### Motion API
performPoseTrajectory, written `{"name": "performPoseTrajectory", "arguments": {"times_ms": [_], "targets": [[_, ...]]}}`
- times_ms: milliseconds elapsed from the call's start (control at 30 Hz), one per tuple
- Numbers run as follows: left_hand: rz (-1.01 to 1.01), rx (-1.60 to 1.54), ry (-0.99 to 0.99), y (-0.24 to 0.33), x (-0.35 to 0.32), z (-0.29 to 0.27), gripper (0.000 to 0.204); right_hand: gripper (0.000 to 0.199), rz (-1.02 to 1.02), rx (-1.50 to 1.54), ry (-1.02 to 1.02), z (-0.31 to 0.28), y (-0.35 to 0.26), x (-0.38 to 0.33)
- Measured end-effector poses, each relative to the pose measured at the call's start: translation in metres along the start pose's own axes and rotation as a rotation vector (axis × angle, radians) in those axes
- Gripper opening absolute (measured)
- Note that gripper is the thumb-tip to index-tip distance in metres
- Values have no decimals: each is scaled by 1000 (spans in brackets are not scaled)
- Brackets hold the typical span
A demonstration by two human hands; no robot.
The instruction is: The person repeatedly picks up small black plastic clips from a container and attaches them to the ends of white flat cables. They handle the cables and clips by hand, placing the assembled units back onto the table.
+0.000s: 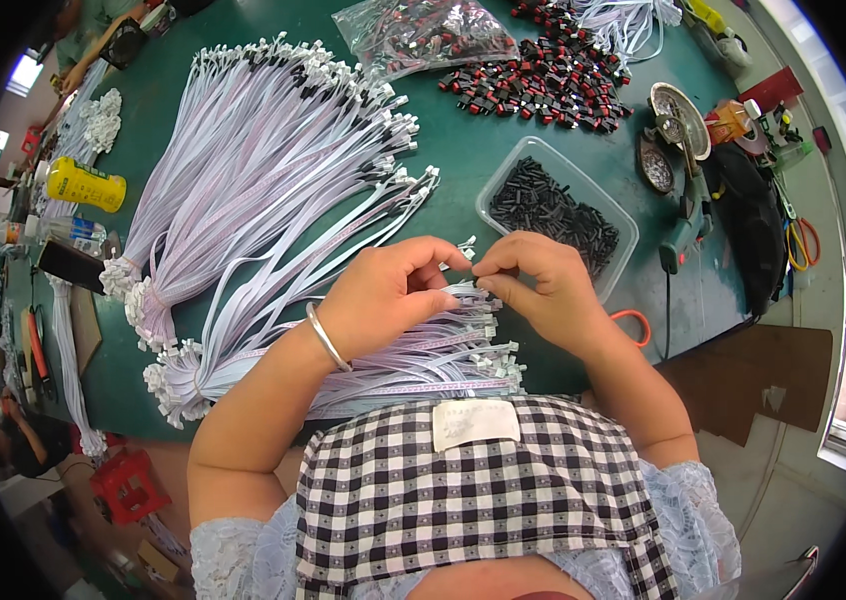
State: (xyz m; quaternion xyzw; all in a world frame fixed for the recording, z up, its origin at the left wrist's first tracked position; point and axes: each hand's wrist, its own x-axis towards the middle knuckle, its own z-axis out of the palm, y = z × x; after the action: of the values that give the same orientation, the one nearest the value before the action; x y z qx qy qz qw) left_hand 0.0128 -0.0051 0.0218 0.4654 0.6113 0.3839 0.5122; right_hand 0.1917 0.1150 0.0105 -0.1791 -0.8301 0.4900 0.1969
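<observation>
My left hand (pixel 383 290), with a bracelet at the wrist, is closed over a bundle of white flat cables (pixel 413 350) that ends in small white connectors. Its fingers curl toward the cable ends, and a cable seems pinched there. Facing it, my right hand (pixel 543 285) pinches finger and thumb close to the same ends. Whatever small piece it holds is hidden by the fingertips. Just beyond my right hand stands a clear plastic tub (pixel 490 190) filled with short black tubes (pixel 553 212).
A large fan of cables (pixel 263 150) covers the table's left half. Red-and-black small parts (pixel 553 85) lie heaped at the back, beside a clear bag (pixel 423 35). To the right are a green heat or glue gun (pixel 688 220), a metal dish (pixel 680 115) and orange-handled scissors (pixel 803 243).
</observation>
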Motion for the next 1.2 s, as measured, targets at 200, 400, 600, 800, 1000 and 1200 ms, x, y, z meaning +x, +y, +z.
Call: {"name": "performPoseTrajectory", "arguments": {"times_ms": [200,400,600,800,1000,1200], "targets": [[-1,-80,13,0,0,0,37,13,-40,-70,-23,4,-1,1],[87,15,48,-5,0,0,36,13,-128,-128,-78,1,0,3],[167,164,140,8,-3,3,40,10,130,10,-89,3,-9,7],[236,253,201,8,-4,5,40,7,-98,-158,-15,8,-7,13],[363,438,342,2,5,1,37,15,-135,-242,-141,0,-1,33],[252,726,478,-5,34,-19,31,25,-210,-412,83,-25,3,43]]}}
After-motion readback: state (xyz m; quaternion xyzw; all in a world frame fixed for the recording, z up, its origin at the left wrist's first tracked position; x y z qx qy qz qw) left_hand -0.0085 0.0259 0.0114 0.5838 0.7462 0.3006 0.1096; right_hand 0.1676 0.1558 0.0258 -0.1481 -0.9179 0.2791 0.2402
